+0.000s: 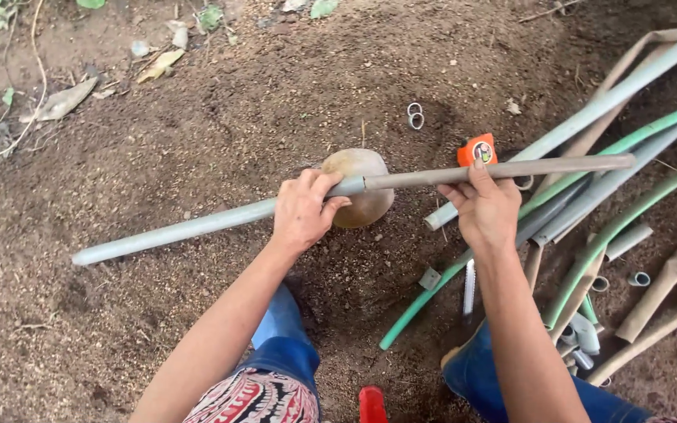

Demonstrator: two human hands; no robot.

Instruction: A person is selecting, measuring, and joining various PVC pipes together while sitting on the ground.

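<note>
Bare soil under both hands [392, 210] gripping a long pipe [291, 204], axis left-right, right end slightly higher.

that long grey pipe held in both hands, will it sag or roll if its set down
The grey pipe probably stays stiff: it runs straight past the left hand with no visible droop. Being round, it may roll, though the loose soil would likely slow it. It seems light, since the right hand steadies its brown section with few fingers.

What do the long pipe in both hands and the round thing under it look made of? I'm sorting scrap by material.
The pipe looks like plastic conduit: smooth, matte, grey with a muddy brown end. The round object under it seems stone or a dry husk: dull tan, rough, unclear which. Left hand and right hand grip the pipe.
</note>
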